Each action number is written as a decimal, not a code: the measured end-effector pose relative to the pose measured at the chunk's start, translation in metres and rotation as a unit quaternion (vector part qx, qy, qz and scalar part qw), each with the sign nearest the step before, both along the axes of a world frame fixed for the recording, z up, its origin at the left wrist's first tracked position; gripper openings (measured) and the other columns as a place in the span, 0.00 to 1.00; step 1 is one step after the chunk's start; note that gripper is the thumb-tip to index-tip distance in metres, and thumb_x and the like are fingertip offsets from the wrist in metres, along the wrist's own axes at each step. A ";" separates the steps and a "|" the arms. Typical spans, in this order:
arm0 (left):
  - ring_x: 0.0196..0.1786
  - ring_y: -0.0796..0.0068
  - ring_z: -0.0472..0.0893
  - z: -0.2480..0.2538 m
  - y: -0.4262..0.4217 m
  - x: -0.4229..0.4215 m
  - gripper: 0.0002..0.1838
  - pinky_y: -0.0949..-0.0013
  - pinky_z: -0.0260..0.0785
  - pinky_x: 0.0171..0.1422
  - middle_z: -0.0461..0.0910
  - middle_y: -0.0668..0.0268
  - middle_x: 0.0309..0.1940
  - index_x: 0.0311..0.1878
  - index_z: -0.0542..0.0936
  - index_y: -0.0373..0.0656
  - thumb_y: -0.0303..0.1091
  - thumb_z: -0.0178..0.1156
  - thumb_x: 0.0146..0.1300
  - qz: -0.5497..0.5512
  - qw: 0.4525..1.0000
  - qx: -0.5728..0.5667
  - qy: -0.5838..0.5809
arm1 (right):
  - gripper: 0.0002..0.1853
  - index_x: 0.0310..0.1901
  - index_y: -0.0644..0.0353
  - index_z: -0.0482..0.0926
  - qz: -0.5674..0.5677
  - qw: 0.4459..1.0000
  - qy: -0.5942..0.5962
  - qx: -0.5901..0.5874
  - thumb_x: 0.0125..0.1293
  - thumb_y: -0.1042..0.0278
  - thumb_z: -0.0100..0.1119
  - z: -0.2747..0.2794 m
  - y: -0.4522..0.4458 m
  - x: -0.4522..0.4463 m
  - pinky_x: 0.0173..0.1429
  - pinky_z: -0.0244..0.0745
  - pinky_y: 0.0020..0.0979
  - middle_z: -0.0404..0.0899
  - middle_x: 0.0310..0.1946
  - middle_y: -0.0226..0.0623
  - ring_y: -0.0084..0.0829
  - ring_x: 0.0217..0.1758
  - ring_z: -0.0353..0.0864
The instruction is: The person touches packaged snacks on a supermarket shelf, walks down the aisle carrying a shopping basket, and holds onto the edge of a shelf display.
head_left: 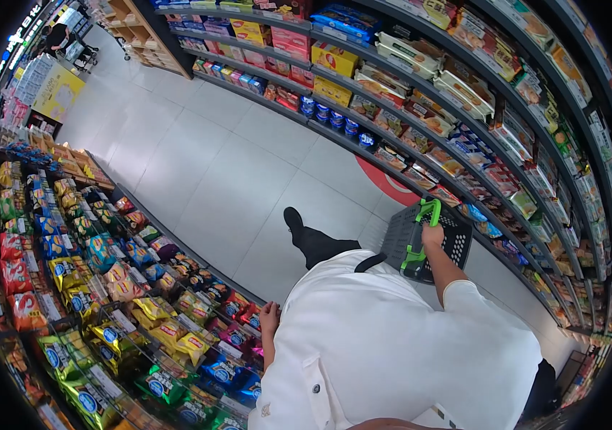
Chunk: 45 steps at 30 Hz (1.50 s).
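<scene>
My right hand is closed round the green handle of a dark grey shopping basket, which hangs at my right side near the shelves. Through the basket's holed wall I cannot make out any contents. On the other side of my body, my left hand hangs low with its fingers curled, next to the snack shelf's edge. Small red packets lie on the shelf close beside it. Whether that hand holds anything is too small to tell.
Shelves of bagged snacks curve along the left. Boxed and packed goods fill tall shelves on the right. Between them runs a tiled aisle with a red floor marking. A person with a cart is far off at the upper left.
</scene>
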<state>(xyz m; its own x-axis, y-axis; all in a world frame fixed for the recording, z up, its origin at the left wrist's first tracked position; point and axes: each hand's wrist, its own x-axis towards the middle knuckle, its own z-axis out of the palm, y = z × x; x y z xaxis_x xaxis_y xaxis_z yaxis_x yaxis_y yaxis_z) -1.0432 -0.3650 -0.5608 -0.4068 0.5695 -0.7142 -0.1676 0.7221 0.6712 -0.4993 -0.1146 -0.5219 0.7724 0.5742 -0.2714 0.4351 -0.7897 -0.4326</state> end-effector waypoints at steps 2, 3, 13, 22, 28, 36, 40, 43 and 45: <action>0.33 0.78 0.80 -0.008 0.007 -0.028 0.17 0.76 0.73 0.34 0.82 0.64 0.37 0.53 0.76 0.34 0.37 0.61 0.68 0.005 1.000 -0.012 -0.008 | 0.14 0.39 0.66 0.79 -0.036 0.999 0.008 0.015 0.59 0.62 0.62 -0.020 0.013 0.001 0.27 0.77 0.39 0.82 0.27 0.47 0.39 0.21 0.83; 0.32 0.79 0.79 -0.018 0.009 -0.044 0.15 0.76 0.72 0.33 0.82 0.65 0.35 0.50 0.78 0.34 0.36 0.61 0.68 0.011 1.000 -0.025 -0.014 | 0.15 0.40 0.66 0.79 -0.049 0.999 0.005 0.015 0.58 0.61 0.62 -0.036 0.017 0.007 0.33 0.78 0.40 0.83 0.30 0.49 0.41 0.27 0.84; 0.30 0.75 0.80 -0.011 0.170 -0.210 0.14 0.74 0.69 0.28 0.83 0.64 0.38 0.50 0.77 0.40 0.39 0.59 0.69 0.054 0.997 0.046 -0.034 | 0.17 0.38 0.69 0.76 -0.211 0.975 0.062 0.013 0.61 0.60 0.65 -0.006 0.131 -0.079 0.22 0.73 0.35 0.79 0.22 0.41 0.34 0.16 0.78; 0.44 0.75 0.82 0.044 0.331 -0.265 0.22 0.71 0.72 0.43 0.82 0.66 0.48 0.61 0.73 0.42 0.42 0.58 0.68 0.003 1.000 0.006 -0.014 | 0.09 0.35 0.61 0.75 -0.133 0.962 0.198 0.131 0.60 0.65 0.61 -0.019 0.196 -0.199 0.16 0.69 0.33 0.73 0.16 0.35 0.29 0.13 0.71; 0.39 0.72 0.83 -0.002 0.332 -0.348 0.23 0.69 0.73 0.38 0.82 0.64 0.46 0.61 0.72 0.41 0.42 0.59 0.67 -0.079 0.995 -0.049 -0.044 | 0.13 0.35 0.63 0.78 -0.037 0.994 0.077 0.063 0.61 0.60 0.64 -0.011 0.220 -0.311 0.20 0.72 0.36 0.78 0.19 0.40 0.34 0.15 0.77; 0.32 0.73 0.82 -0.009 0.359 -0.508 0.19 0.71 0.73 0.31 0.83 0.62 0.42 0.58 0.73 0.43 0.40 0.60 0.68 0.019 0.998 -0.024 -0.051 | 0.18 0.39 0.65 0.81 0.077 0.996 -0.020 -0.027 0.58 0.56 0.64 0.016 0.234 -0.448 0.49 0.77 0.48 0.83 0.37 0.54 0.55 0.43 0.83; 0.30 0.75 0.82 -0.005 0.378 -0.552 0.17 0.73 0.72 0.30 0.83 0.63 0.41 0.55 0.74 0.42 0.40 0.59 0.68 0.002 0.999 -0.014 -0.048 | 0.17 0.39 0.65 0.81 0.097 0.994 -0.039 -0.022 0.58 0.57 0.64 0.008 0.238 -0.496 0.50 0.77 0.48 0.83 0.36 0.56 0.55 0.44 0.83; 0.31 0.75 0.82 -0.005 0.394 -0.565 0.16 0.74 0.71 0.29 0.83 0.64 0.40 0.53 0.75 0.43 0.40 0.60 0.68 -0.036 0.998 -0.021 -0.042 | 0.17 0.40 0.65 0.80 0.091 0.995 -0.026 -0.026 0.59 0.57 0.63 0.014 0.240 -0.523 0.50 0.77 0.48 0.82 0.36 0.56 0.55 0.43 0.82; 0.30 0.73 0.82 -0.008 0.402 -0.569 0.15 0.73 0.71 0.27 0.83 0.63 0.39 0.52 0.75 0.42 0.40 0.61 0.67 -0.043 0.998 -0.019 -0.044 | 0.17 0.40 0.65 0.80 0.086 0.996 -0.014 -0.027 0.60 0.58 0.62 0.027 0.246 -0.538 0.50 0.77 0.48 0.82 0.36 0.57 0.55 0.43 0.82</action>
<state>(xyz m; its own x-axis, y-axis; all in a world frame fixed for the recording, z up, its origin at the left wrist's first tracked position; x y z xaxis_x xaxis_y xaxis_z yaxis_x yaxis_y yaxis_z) -1.6122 0.0365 -0.5692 -0.2918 0.5720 -0.7666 -0.1611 0.7607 0.6288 -1.0374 0.1312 -0.4945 0.6716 0.6842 -0.2843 0.5778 -0.7239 -0.3770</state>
